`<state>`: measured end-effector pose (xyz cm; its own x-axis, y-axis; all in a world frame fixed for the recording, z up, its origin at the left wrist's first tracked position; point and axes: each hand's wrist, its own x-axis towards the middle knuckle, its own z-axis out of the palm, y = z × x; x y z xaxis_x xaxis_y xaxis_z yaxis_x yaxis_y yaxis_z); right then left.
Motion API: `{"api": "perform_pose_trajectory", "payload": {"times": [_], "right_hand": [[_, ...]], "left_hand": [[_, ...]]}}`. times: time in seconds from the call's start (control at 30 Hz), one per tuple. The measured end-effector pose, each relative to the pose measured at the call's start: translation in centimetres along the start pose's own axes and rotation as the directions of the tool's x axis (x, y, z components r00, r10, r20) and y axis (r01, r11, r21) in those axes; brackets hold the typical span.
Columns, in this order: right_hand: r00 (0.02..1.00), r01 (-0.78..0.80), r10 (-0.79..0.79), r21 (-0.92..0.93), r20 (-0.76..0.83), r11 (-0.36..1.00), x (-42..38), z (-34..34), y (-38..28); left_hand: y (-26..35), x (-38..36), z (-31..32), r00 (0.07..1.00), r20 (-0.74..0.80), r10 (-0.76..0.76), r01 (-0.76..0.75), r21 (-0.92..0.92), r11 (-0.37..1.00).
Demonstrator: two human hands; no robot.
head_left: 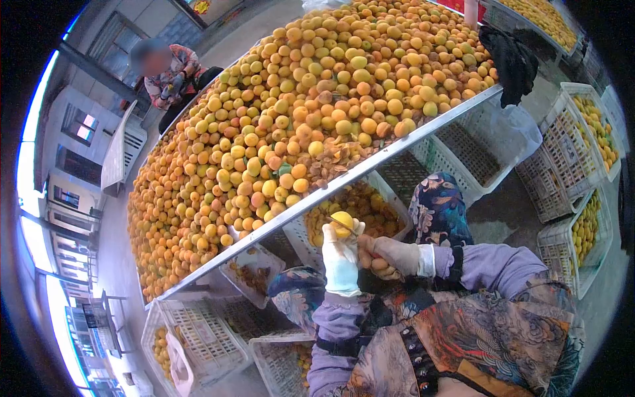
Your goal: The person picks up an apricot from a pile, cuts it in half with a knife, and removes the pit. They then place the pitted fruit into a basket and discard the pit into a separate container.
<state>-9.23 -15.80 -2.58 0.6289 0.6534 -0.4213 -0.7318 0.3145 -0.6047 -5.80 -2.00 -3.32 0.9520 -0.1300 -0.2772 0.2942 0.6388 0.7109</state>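
My left hand (339, 261), in a white glove, pinches a yellow apricot (342, 223) at its fingertips. Close against it, my right hand (390, 257) is closed in a fist, with a pale cuff at the wrist. A thin, dark, blade-like tool (336, 221) runs from the right fist across the apricot; its handle is hidden in the fingers. Both hands are above a white crate (399, 206) of cut apricot pieces (370, 210), just in front of the metal edge (291, 213) of a table heaped with apricots (264, 139).
Scraps (337, 159) lie on the heap near the edge. Plastic crates stand below: one front left (205, 331), one with a clear bag (519, 132), and stacked ones holding fruit (559, 159) at right. A black cloth (509, 63) hangs from the corner. Another person (173, 73) sits across the table.
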Motion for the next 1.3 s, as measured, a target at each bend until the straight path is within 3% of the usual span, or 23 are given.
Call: {"api": "perform_pose_trajectory", "payload": {"times": [0.13, 0.2, 0.27, 0.3, 0.37, 0.4, 0.57, 0.63, 0.67, 0.73, 0.8, 0.87, 0.93, 1.0, 1.03, 1.07, 1.17, 1.3], "right_hand": [[0.998, -0.052, 0.051, 0.026, 0.04, 0.998, 0.5, -0.1, -0.3], [0.995, -0.089, 0.084, 0.133, 0.046, 0.987, 1.1, -0.1, 0.0], [0.995, -0.091, 0.083, 0.161, 0.055, 0.983, 1.5, -0.2, 0.1], [0.995, -0.088, 0.079, 0.191, 0.059, 0.978, 1.6, -0.2, 0.1], [0.998, -0.063, 0.059, 0.188, 0.029, 0.98, 1.9, -0.4, -0.4], [0.999, -0.034, 0.035, 0.186, -0.004, 0.982, 2.0, -0.5, -0.7], [0.985, -0.104, 0.094, -0.061, -0.147, 0.993, 1.6, 0.4, -2.9], [0.959, 0.223, -0.237, -0.101, -0.156, 0.97, 1.7, 0.7, -4.1], [0.959, 0.222, -0.236, -0.1, -0.158, 0.97, 1.5, 1.1, -4.9], [0.869, 0.454, -0.469, -0.122, -0.157, 0.882, 1.2, 2.6, -7.0], [0.855, 0.467, -0.494, -0.179, -0.158, 0.866, 2.7, 2.5, -7.6], [0.782, 0.534, -0.597, -0.301, -0.181, 0.79, 3.9, 2.4, -7.8], [0.744, 0.588, -0.659, -0.359, -0.11, 0.725, 4.5, 2.2, -8.5], [0.816, 0.543, -0.568, -0.197, -0.106, 0.816, 3.9, 2.2, -9.1], [0.835, 0.521, -0.53, -0.097, -0.149, 0.848, 4.3, 2.2, -9.3], [0.833, 0.524, -0.532, -0.095, -0.15, 0.847, 4.9, 1.8, -9.3], [0.803, 0.592, -0.548, 0.211, -0.236, 0.778, 6.7, 0.4, -9.7], [0.803, 0.595, -0.556, 0.333, -0.213, 0.731, 6.6, 0.7, -11.1]], "left_hand": [[0.2, -0.5, -0.5, 0.998, 0.063, -0.022, 0.032, -0.167, 0.986], [0.1, -0.8, -1.3, 0.997, 0.069, -0.033, 0.047, -0.205, 0.978], [-0.7, -0.7, -2.8, 0.983, 0.088, 0.16, -0.168, 0.082, 0.982], [-0.4, -0.9, -2.8, 0.983, 0.083, 0.162, -0.168, 0.083, 0.982], [0.2, -1.3, -2.6, 0.995, 0.014, 0.103, -0.101, -0.127, 0.987], [0.2, -1.3, -2.8, 0.995, 0.009, 0.104, -0.102, -0.129, 0.986], [0.4, -0.9, -4.1, 0.991, -0.054, 0.124, -0.133, -0.212, 0.968], [0.3, -0.5, -4.4, 0.985, -0.041, 0.167, -0.171, -0.189, 0.967], [0.2, -0.2, -4.6, 0.986, -0.042, 0.164, -0.169, -0.19, 0.967], [0.4, 0.3, -4.9, 0.99, -0.054, 0.13, -0.136, -0.137, 0.981], [0.7, 1.1, -4.9, 0.985, -0.085, 0.153, -0.156, -0.033, 0.987], [1.0, 2.1, -5.0, 0.969, -0.177, 0.173, -0.165, 0.063, 0.984], [1.0, 2.8, -4.8, 0.947, -0.236, 0.219, -0.194, 0.124, 0.973], [1.3, 3.5, -5.1, 0.92, -0.255, 0.298, -0.232, 0.257, 0.938], [1.6, 3.5, -4.9, 0.931, -0.298, 0.212, -0.171, 0.159, 0.972], [1.7, 3.5, -4.5, 0.931, -0.296, 0.212, -0.17, 0.162, 0.972], [1.4, 3.5, -4.3, 0.948, -0.254, 0.193, -0.136, 0.226, 0.965], [2.4, 2.9, -1.2, 0.983, -0.136, 0.121, -0.097, 0.171, 0.98]]}}
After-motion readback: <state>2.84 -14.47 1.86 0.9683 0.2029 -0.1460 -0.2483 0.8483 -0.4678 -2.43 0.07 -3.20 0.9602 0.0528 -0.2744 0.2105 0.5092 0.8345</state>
